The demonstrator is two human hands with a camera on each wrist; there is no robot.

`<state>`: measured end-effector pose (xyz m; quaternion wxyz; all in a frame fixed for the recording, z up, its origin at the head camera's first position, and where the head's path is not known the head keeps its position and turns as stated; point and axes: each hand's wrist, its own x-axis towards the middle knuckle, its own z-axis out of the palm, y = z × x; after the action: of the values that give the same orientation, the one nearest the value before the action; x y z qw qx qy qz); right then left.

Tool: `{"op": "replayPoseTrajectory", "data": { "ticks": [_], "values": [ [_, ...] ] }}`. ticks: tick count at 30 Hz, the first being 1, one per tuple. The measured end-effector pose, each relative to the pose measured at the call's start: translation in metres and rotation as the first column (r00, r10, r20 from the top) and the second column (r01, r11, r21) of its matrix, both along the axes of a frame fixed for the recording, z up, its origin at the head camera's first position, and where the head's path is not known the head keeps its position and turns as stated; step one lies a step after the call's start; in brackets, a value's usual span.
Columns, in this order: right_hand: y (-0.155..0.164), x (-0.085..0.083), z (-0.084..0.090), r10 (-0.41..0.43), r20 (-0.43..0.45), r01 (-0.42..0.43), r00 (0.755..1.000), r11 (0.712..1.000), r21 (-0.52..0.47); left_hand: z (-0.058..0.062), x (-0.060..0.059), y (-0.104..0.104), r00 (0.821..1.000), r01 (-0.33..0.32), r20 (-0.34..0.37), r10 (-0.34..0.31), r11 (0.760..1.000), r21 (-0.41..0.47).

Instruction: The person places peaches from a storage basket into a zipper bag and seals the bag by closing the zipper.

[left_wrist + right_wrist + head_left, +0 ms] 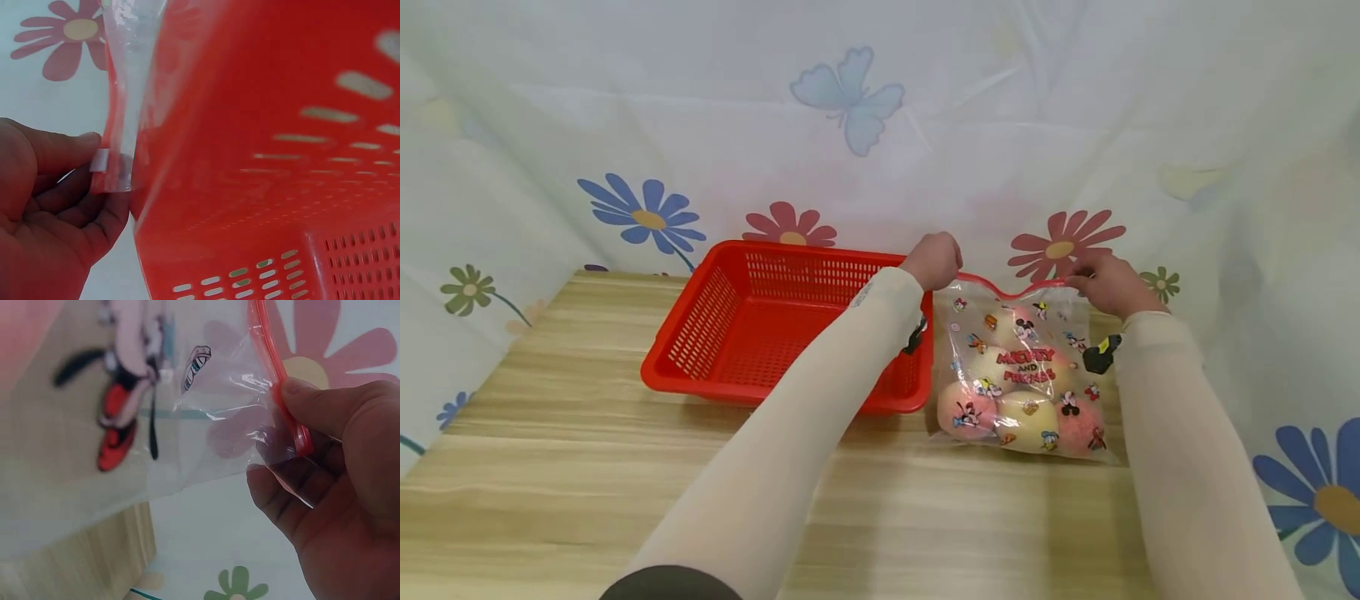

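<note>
A clear zip bag (1026, 358) printed with cartoon figures hangs near the table at the right, with a red zip strip (1017, 295) along its top. Several round, soft-looking pink and pale yellow things (1028, 423) fill its lower part. My left hand (934, 262) grips the top left corner. In the left wrist view, thumb and fingers pinch the strip's end beside a white slider (99, 160). At the other top corner, my right hand (1111, 286) pinches the strip's right end (302, 440) between thumb and fingers. The strip sags in the middle.
A red slotted plastic basket (700, 386) stands left of the bag, with my left forearm crossing over its right part. Both rest against the back of a wood-grain table (550, 467). A flower-printed cloth (947, 100) hangs behind and at the sides.
</note>
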<state>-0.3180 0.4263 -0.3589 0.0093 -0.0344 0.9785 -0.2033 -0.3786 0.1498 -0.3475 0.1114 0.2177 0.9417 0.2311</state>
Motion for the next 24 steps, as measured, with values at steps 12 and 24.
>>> {"op": "replayPoseTrajectory", "data": {
  "ticks": [12,24],
  "values": [
    [0.003,-0.008,-0.015,-0.08,-0.005,0.08,0.997,0.994,0.079,0.005,0.012,-0.008,0.998,0.01,-0.067,-0.008,0.999,0.036],
    [0.013,-0.009,-0.023,-0.142,0.167,0.12,0.976,0.983,0.139,0.004,0.015,-0.028,0.997,-0.017,-0.067,0.025,0.993,0.116]
  ]
}}
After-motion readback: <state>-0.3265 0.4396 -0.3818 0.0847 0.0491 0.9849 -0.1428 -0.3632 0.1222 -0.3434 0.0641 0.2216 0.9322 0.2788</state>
